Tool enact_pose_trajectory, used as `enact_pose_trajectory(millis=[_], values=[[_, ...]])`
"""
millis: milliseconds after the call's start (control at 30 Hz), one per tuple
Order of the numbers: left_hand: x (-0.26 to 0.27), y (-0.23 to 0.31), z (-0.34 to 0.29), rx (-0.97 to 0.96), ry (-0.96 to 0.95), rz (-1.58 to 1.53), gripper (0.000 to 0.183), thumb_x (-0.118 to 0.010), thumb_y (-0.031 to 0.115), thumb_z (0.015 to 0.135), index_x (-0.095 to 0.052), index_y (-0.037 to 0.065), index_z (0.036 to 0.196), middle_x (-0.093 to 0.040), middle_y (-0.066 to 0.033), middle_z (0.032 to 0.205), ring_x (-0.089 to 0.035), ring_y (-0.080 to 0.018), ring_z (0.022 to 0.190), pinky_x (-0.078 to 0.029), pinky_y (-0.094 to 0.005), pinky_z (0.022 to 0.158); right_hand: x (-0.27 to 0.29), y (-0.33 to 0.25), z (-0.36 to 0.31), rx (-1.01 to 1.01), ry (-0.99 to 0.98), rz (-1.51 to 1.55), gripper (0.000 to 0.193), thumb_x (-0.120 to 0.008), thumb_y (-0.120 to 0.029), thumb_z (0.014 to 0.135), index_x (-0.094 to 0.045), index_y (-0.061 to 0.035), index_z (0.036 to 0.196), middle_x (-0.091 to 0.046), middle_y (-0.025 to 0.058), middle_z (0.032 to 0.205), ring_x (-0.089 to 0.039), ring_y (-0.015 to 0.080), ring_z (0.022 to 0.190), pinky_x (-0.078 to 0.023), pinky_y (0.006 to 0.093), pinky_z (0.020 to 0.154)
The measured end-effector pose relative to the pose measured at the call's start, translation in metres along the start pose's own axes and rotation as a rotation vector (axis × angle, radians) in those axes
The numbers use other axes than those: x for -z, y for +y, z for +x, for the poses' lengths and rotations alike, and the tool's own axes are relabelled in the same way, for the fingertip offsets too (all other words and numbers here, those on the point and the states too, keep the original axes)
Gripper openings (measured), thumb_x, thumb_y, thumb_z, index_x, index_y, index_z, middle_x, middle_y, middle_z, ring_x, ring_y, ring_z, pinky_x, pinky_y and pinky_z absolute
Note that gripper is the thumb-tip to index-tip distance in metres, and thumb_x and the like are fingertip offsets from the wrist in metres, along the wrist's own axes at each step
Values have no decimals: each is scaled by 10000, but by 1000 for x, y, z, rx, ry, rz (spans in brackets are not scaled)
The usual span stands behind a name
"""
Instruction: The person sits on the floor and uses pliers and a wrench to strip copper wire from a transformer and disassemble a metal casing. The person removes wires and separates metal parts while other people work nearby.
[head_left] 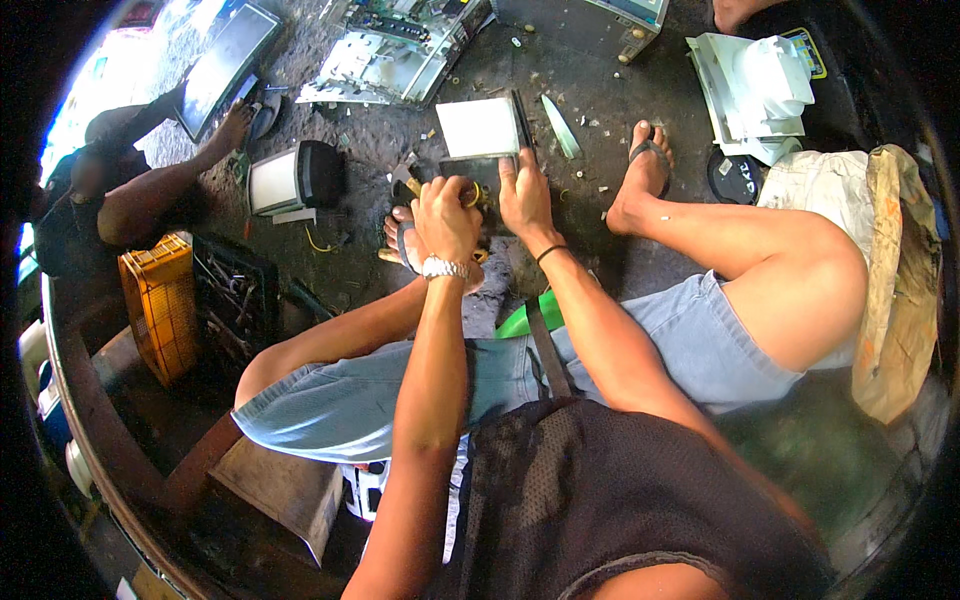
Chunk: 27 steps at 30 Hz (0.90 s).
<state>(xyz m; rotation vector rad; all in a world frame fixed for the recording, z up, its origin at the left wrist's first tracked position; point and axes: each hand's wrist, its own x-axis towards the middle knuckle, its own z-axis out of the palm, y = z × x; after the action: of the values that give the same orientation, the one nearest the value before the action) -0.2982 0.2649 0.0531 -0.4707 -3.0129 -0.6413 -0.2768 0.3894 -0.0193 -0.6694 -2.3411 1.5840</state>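
My left hand, with a metal watch on its wrist, is closed in a fist near the middle of the view. What it grips is mostly hidden; a yellow ring-shaped bit shows beside its thumb. Just left of the knuckles is a small tool head, perhaps a hammer's; whether it belongs to the thing in my fist I cannot tell. My right hand, wearing a dark wristband, holds the near right edge of a flat panel with a bright white face and dark frame.
Around my feet lie a pale curved shard, a boxy dark-and-white unit and scattered bits. Farther off are stripped electronics and a white plastic housing. An orange crate stands left; another person's leg is beyond it.
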Motion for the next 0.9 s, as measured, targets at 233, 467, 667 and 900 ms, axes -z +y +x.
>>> enact_pose_trajectory(millis=[233, 467, 667, 900], values=[[-2, 8, -27, 25, -120, -68, 212, -715, 106, 739, -722, 98, 951, -686, -106, 956, -632, -340, 978, -496, -454, 852, 9, -4, 1, 6, -61, -29, 379, -496, -332, 1052, -545, 35, 1133, -644, 330, 1044, -607, 547, 973, -484, 584, 813], [-7, 1, -1, 2, -4, -24, 234, -689, 78, 733, -711, 84, 966, -680, -107, 948, -624, -345, 968, -494, -453, 852, 1, -8, 3, -66, 24, -18, 371, -511, -311, 1044, -561, 55, 1082, -645, 352, 1008, -610, 550, 974, -488, 573, 820], [-12, -2, -15, -99, -19, -63, 154, -679, 98, 784, -626, 88, 928, -679, -100, 917, -625, -332, 910, -460, -453, 766, 7, -7, 2, -12, -48, -7, 388, -506, -315, 1051, -570, 63, 1114, -643, 352, 1053, -612, 545, 1010, -483, 561, 851], [-17, 4, -30, -257, -22, -78, 99, -647, 103, 783, -612, 106, 875, -667, -97, 861, -603, -335, 865, -428, -460, 717, 10, -2, 1, -98, -106, -88, 443, -501, -347, 1050, -560, 65, 1199, -659, 352, 1075, -626, 545, 1020, -510, 550, 852]])
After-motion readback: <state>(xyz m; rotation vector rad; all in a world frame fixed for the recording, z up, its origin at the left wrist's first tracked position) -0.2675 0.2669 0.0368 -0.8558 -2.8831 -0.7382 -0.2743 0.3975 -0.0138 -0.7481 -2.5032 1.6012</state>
